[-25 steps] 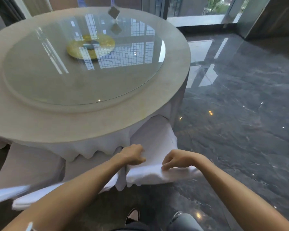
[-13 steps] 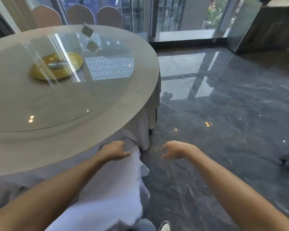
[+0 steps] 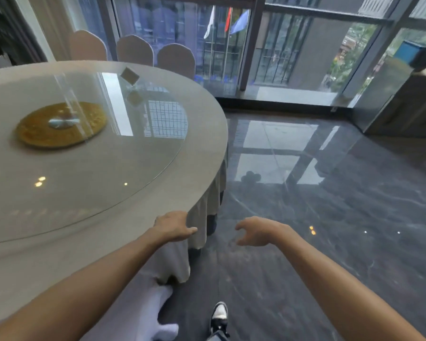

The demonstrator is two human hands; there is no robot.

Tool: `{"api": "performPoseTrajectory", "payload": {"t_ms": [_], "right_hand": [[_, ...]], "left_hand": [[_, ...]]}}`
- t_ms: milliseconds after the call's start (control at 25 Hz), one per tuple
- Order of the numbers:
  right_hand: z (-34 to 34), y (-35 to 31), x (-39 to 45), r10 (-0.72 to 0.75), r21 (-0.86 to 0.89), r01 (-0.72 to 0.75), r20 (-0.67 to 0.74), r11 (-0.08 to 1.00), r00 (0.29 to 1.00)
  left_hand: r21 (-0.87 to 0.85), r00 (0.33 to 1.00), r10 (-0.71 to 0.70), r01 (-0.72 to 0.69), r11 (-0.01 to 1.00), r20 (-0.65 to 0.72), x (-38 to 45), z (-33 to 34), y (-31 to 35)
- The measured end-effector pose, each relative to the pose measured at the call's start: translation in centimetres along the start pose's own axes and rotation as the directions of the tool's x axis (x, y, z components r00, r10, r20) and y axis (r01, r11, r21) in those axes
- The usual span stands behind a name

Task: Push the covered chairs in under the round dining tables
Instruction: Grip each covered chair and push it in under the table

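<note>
A round dining table (image 3: 202,134) with a beige cloth fills the left half of the view. A white covered chair (image 3: 143,308) sits tucked under its near edge, below my left arm. My left hand (image 3: 174,226) hovers over the table rim, fingers loosely apart, holding nothing. My right hand (image 3: 258,231) hangs over the dark floor to the right of the table, fingers curled and apart, empty. Three more covered chairs (image 3: 134,49) stand at the table's far side by the window.
A glass turntable (image 3: 133,153) with a gold disc (image 3: 60,124) and a small card stand (image 3: 129,76) lies on the table. Glossy dark marble floor (image 3: 330,217) spreads to the right. Tall windows and a wooden counter (image 3: 413,104) close the far side. My shoe (image 3: 219,313) is below.
Both hands have let go of the white chair cover and lifted away. The chair now sits under the table edge, and my view has turned right and up along the table.
</note>
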State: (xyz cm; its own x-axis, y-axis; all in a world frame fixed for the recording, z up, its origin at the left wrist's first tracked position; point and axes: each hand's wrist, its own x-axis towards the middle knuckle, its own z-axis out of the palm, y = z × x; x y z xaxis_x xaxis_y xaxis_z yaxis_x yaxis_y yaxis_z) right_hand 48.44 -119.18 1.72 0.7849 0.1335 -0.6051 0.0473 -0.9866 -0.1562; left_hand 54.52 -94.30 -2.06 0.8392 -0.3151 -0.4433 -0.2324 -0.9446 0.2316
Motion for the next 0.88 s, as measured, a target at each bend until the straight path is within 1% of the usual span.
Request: {"api": "performPoseTrajectory", "payload": {"t_ms": [160,280,320,360,480,560,640,760,880], "right_hand": [[-9.0,8.2,6.2,-0.010,-0.040,0.011,0.025,0.999,1.000],[-16.0,14.0,11.4,-0.021,-0.061,0.020,-0.010,0.998,1.000],[-18.4,15.7,13.4,-0.045,-0.072,0.043,-0.018,0.996,0.999],[-20.6,17.3,15.1,-0.061,-0.089,0.060,-0.013,0.994,0.998],[-27.3,22.4,21.3,-0.083,-0.138,0.083,0.010,0.987,0.997],[-32.3,26.6,26.7,-0.115,-0.154,0.111,-0.017,0.982,0.993],[-37.5,31.1,32.3,-0.142,-0.158,0.131,-0.060,0.979,0.988],[-44.5,36.4,39.5,-0.216,-0.173,0.202,-0.071,0.964,0.974],[-50.5,40.4,46.5,-0.314,-0.269,0.273,-0.122,0.924,0.942]], "left_hand": [[-0.033,1.000,-0.005,0.006,0.999,0.025,11.1,-5.0,6.7],[-0.027,0.999,-0.024,0.024,0.999,-0.029,18.6,-9.5,10.6],[-0.017,0.999,-0.032,0.031,0.999,-0.038,21.2,-10.8,11.4],[-0.013,0.999,-0.037,0.036,0.999,-0.032,23.5,-12.1,12.1],[-0.001,0.999,-0.014,0.014,1.000,0.042,31.5,-16.3,14.2],[0.010,0.999,-0.013,0.012,1.000,0.041,38.0,-19.1,16.0],[0.000,0.999,-0.030,0.030,1.000,-0.021,44.7,-22.5,18.5],[-0.042,0.989,-0.116,0.112,0.993,-0.095,52.8,-27.1,21.7],[-0.088,0.955,-0.209,0.195,0.977,-0.210,59.8,-31.1,24.2]]}}
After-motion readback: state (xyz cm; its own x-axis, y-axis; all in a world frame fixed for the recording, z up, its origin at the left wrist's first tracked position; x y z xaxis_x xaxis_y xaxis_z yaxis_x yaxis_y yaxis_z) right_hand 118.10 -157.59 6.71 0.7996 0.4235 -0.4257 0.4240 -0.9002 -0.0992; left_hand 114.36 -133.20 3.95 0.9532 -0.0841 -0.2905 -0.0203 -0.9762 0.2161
